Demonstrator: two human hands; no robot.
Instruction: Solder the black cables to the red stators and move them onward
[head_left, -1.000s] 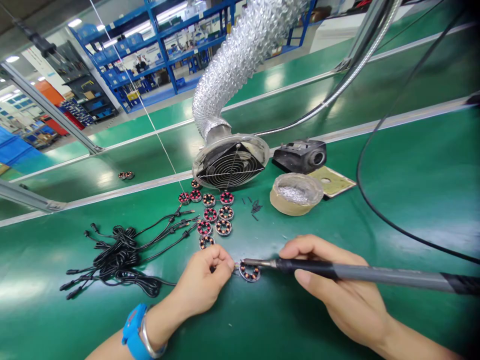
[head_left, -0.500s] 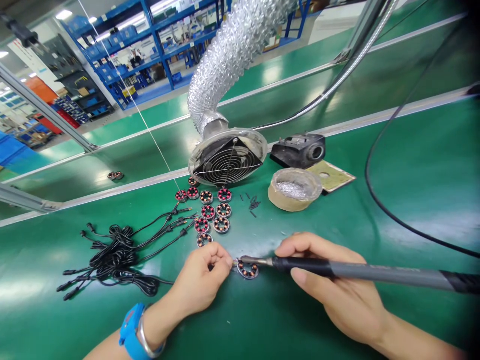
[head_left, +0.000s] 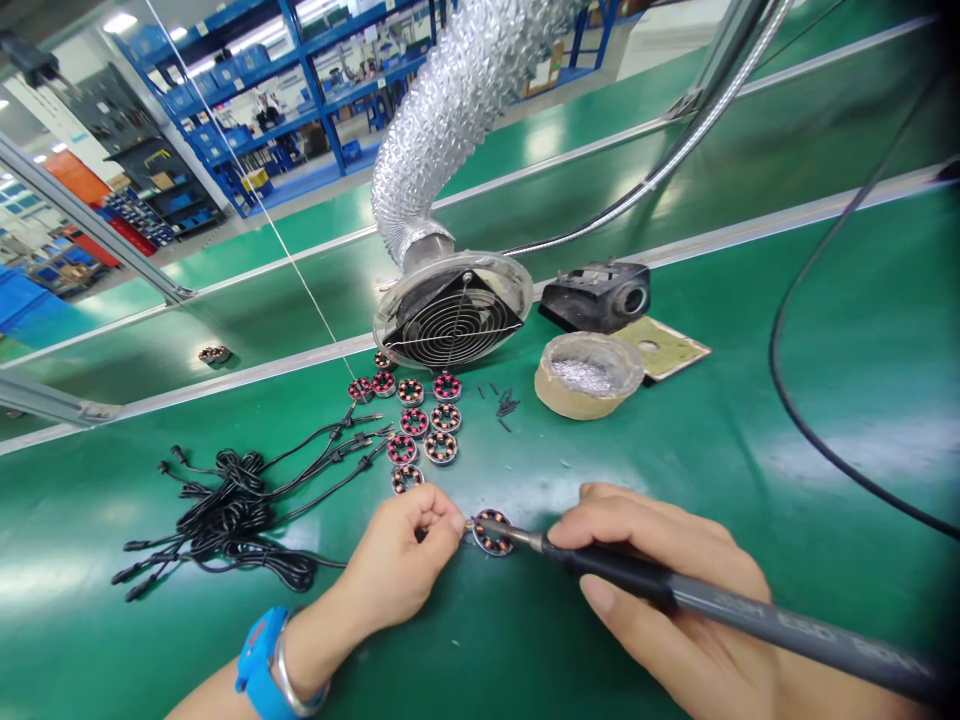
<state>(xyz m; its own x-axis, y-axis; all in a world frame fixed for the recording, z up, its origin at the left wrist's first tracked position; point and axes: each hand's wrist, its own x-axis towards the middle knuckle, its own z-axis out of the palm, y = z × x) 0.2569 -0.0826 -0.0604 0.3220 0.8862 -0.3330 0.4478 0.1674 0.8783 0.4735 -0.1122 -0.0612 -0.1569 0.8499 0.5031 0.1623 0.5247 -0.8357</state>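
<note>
In the head view, the small metal ring with copper coils (head_left: pixel 493 546) lies on the green tabletop (head_left: pixel 525 640) between the two hands, to the right of the left hand (head_left: pixel 405 555) and to the left of the right hand (head_left: pixel 667 575). The left hand is nearer: its thumb and forefinger are pinched together on a thin wire end (head_left: pixel 469 525) that points right, just beside the ring's left edge. The right hand is closed around a grey-and-black pen-shaped soldering iron (head_left: pixel 619 570), whose long axis slants from near right to far left, with its metal tip over the ring's far-left part, close to the wire end; whether tip and wire touch cannot be told. Farther away stand rows of similar coil-wound rings (head_left: pixel 402 459), with a bundle of black rubbery cables (head_left: pixel 229 510) to their left. To their right lie short black pieces (head_left: pixel 508 406) and a round tan dish (head_left: pixel 574 402) of silvery scraps, and beyond is a black fan grille (head_left: pixel 457 330) below a crinkled silver foil duct (head_left: pixel 442 120).
</note>
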